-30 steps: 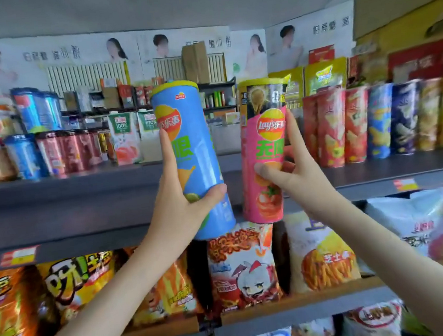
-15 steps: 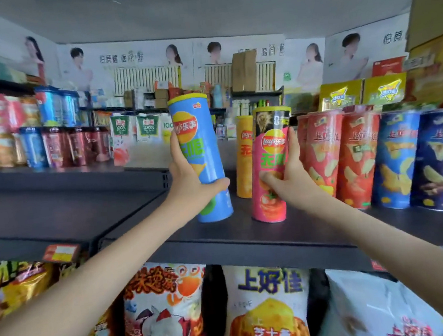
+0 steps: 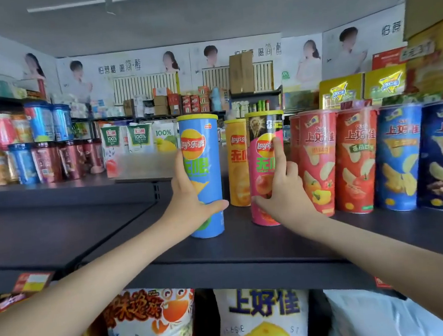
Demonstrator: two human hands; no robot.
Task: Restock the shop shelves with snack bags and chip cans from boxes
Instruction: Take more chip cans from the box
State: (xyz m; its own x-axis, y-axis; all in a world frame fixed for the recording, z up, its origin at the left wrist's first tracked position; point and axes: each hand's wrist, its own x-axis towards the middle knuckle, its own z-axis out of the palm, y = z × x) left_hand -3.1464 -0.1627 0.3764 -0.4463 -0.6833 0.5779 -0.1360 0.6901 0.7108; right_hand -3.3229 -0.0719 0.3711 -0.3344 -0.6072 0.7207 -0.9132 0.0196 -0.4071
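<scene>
A blue Lay's chip can [image 3: 202, 153] with a yellow lid stands upright on the dark shelf [image 3: 250, 244]. My left hand [image 3: 191, 201] grips its lower half, thumb across the front. To its right a pink Lay's chip can [image 3: 265, 163] with a black top also stands on the shelf. My right hand [image 3: 283, 194] holds it, index finger stretched up its front and thumb at its base. A yellow Lay's can [image 3: 238, 166] stands just behind, between the two.
Red cans [image 3: 317, 157] and blue cans [image 3: 402, 154] line the shelf to the right of the pink one. Juice cartons [image 3: 140, 138] and cups [image 3: 47, 161] stand at the back left. Snack bags [image 3: 263, 319] fill the shelf below. The shelf's left part is bare.
Both cans went from lifted in front of the shelf edge to standing on the shelf beside the red cans. My view moved closer and higher.
</scene>
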